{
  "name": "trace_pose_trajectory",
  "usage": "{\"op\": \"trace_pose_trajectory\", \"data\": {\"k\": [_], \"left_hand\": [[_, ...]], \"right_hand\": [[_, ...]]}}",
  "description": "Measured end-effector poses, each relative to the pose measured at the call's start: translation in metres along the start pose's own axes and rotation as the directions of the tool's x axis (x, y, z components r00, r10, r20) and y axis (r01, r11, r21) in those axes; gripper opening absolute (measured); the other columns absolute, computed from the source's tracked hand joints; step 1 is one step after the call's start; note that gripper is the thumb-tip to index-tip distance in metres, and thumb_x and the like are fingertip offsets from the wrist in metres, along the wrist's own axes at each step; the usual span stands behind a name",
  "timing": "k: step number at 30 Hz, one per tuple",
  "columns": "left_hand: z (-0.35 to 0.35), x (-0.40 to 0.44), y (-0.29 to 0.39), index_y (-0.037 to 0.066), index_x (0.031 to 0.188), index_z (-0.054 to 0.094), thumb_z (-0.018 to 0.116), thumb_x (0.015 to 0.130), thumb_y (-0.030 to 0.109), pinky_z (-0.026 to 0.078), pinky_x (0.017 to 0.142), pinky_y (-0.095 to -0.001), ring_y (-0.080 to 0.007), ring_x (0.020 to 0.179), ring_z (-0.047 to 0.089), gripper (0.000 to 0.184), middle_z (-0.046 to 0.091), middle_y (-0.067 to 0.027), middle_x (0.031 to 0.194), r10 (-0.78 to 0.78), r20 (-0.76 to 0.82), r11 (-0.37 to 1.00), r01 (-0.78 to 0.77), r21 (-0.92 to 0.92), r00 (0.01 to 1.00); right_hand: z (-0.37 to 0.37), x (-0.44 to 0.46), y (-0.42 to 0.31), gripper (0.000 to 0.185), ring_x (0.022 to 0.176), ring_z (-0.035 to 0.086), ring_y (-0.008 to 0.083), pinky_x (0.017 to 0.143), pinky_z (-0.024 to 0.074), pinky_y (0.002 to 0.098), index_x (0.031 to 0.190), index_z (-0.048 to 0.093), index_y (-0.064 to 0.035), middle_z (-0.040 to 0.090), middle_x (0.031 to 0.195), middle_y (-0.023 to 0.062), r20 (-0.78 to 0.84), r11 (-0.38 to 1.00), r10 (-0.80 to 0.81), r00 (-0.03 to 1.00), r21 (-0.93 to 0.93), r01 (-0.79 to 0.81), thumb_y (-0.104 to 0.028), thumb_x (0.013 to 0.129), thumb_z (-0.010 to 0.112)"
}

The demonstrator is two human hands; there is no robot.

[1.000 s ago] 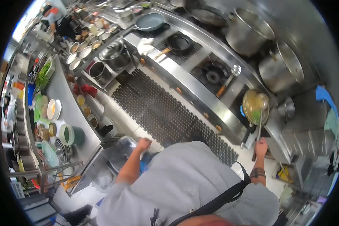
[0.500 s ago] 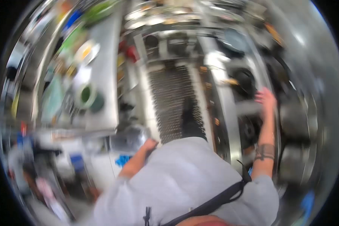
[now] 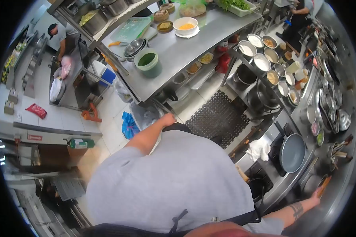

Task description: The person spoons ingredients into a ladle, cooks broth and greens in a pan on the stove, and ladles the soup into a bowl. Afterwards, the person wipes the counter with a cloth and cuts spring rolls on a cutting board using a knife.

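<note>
My right hand (image 3: 315, 196) reaches out at the lower right, its fingers closed around a brown wooden handle (image 3: 324, 185). Beside that handle is a grey pot (image 3: 312, 184), partly in shadow; I cannot tell whether the two are joined. My left hand (image 3: 168, 119) is closed in front of my waist, near the black apron (image 3: 178, 126). Its palm is hidden, so anything inside it does not show. A grey frying pan (image 3: 292, 153) rests on the stove, with a white cloth (image 3: 258, 150) to its left.
Ahead is a steel counter (image 3: 174, 59) bearing a green-filled tub (image 3: 148, 63) and a white bowl (image 3: 185, 26). Several metal containers (image 3: 262, 62) stand at the upper right. A black mat (image 3: 217, 118) covers the floor. Another person (image 3: 62, 37) works at the far left.
The view has turned and sharpened. My right hand has gone from open over the stove to the wooden handle farther right. My left hand stays near my waist.
</note>
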State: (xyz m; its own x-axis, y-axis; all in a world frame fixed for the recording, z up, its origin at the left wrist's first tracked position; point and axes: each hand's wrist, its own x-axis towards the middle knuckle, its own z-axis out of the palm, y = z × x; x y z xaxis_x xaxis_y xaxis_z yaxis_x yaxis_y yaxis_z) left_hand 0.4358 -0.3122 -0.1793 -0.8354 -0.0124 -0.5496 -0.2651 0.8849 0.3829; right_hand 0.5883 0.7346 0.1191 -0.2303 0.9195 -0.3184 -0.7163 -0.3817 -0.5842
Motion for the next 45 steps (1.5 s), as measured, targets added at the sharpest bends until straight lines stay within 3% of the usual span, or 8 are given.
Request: {"op": "trace_pose_trajectory", "data": {"k": [7, 10, 15, 18, 24, 35, 40, 45], "left_hand": [[-0.030, 0.016, 0.050, 0.003, 0.098, 0.077, 0.067, 0.084, 0.033, 0.054, 0.087, -0.0459, -0.0385, 0.097, 0.070, 0.035, 0.074, -0.0208, 0.102, 0.056, -0.026, 0.998, -0.056, 0.014, 0.998], [-0.038, 0.033, 0.061, 0.003, 0.099, 0.077, 0.067, 0.084, 0.031, 0.055, 0.085, -0.0457, -0.0373, 0.095, 0.071, 0.034, 0.074, -0.0206, 0.101, 0.080, 0.059, 0.993, -0.084, 0.079, 0.995], [-0.078, 0.000, 0.115, 0.005, 0.099, 0.075, 0.063, 0.089, 0.026, 0.055, 0.083, -0.0469, -0.0392, 0.095, 0.069, 0.026, 0.073, -0.0201, 0.099, 0.152, -0.134, 0.986, -0.142, 0.086, 0.979], [-0.121, -0.017, 0.132, 0.004, 0.102, 0.070, 0.060, 0.094, 0.026, 0.054, 0.083, -0.0475, -0.0416, 0.096, 0.067, 0.026, 0.071, -0.0205, 0.100, 0.339, -0.517, 0.940, -0.301, 0.159, 0.786], [-0.272, 0.003, 0.062, 0.010, 0.113, 0.070, 0.057, 0.094, 0.023, 0.054, 0.087, -0.0472, -0.0390, 0.101, 0.068, 0.027, 0.071, -0.0173, 0.107, 0.171, -0.874, 0.982, -0.152, 0.113, 0.454], [-0.356, 0.042, -0.095, 0.004, 0.115, 0.069, 0.058, 0.088, 0.020, 0.051, 0.096, -0.0467, -0.0394, 0.113, 0.064, 0.033, 0.069, -0.0203, 0.118, 0.028, -0.835, 0.999, -0.037, 0.009, 0.549], [-0.367, 0.035, -0.128, 0.003, 0.125, 0.065, 0.058, 0.087, 0.017, 0.048, 0.103, -0.0453, -0.0390, 0.120, 0.060, 0.042, 0.064, -0.0217, 0.128, 0.099, -0.769, 0.990, -0.137, 0.015, 0.631], [-0.379, 0.048, -0.148, 0.004, 0.139, 0.057, 0.059, 0.086, 0.015, 0.044, 0.110, -0.0427, -0.0375, 0.129, 0.056, 0.054, 0.059, -0.0210, 0.138, 0.113, -0.732, 0.991, -0.128, 0.035, 0.672]], "right_hand": [[-0.028, 0.018, 0.017, 0.010, 0.071, 0.037, 0.0215, 0.062, 0.0309, 0.0387, 0.088, 0.044, -0.0040, 0.039, 0.082, 0.0071, 0.049, 0.949, 0.035, 0.998, -0.314, -0.018, -0.010, 0.091, 0.052], [-0.048, 0.010, 0.020, 0.023, 0.052, 0.027, 0.0153, 0.046, 0.0238, 0.0323, 0.070, 0.039, -0.0093, 0.028, 0.064, 0.0022, 0.068, 0.933, 0.035, 0.997, -0.360, -0.008, 0.001, 0.088, 0.049], [-0.101, 0.012, 0.016, 0.026, 0.049, 0.027, 0.0110, 0.043, 0.0266, 0.0262, 0.075, 0.045, -0.0077, 0.033, 0.063, 0.0001, 0.348, 0.911, -0.003, 0.938, -0.385, 0.146, -0.005, 0.101, 0.051], [-0.108, -0.014, -0.005, 0.025, 0.048, 0.028, 0.0104, 0.043, 0.0272, 0.0264, 0.078, 0.047, -0.0070, 0.034, 0.064, -0.0002, 0.315, 0.934, 0.115, 0.942, -0.357, 0.006, -0.004, 0.103, 0.050], [-0.094, -0.068, -0.040, 0.019, 0.048, 0.029, 0.0109, 0.040, 0.0247, 0.0254, 0.091, 0.056, 0.0002, 0.035, 0.064, 0.0006, 0.205, 0.894, 0.157, 0.966, -0.446, -0.050, -0.006, 0.106, 0.047], [-0.049, -0.217, -0.071, 0.015, 0.044, 0.028, 0.0102, 0.035, 0.0215, 0.0263, 0.104, 0.057, 0.0003, 0.035, 0.060, 0.0002, 0.094, 0.734, 0.130, 0.987, -0.679, -0.032, -0.009, 0.108, 0.046], [-0.059, -0.278, -0.075, 0.034, 0.043, 0.032, 0.0100, 0.032, 0.0239, 0.0254, 0.130, 0.049, 0.0074, 0.050, 0.074, 0.0063, 0.274, 0.716, 0.515, 0.812, -0.659, -0.231, -0.011, 0.109, 0.029], [-0.054, -0.415, 0.017, 0.032, 0.044, 0.036, 0.0120, 0.034, 0.0269, 0.0286, 0.126, 0.046, 0.0057, 0.053, 0.085, 0.0094, 0.362, 0.690, 0.694, 0.622, -0.584, -0.428, -0.015, 0.110, 0.027]]}}
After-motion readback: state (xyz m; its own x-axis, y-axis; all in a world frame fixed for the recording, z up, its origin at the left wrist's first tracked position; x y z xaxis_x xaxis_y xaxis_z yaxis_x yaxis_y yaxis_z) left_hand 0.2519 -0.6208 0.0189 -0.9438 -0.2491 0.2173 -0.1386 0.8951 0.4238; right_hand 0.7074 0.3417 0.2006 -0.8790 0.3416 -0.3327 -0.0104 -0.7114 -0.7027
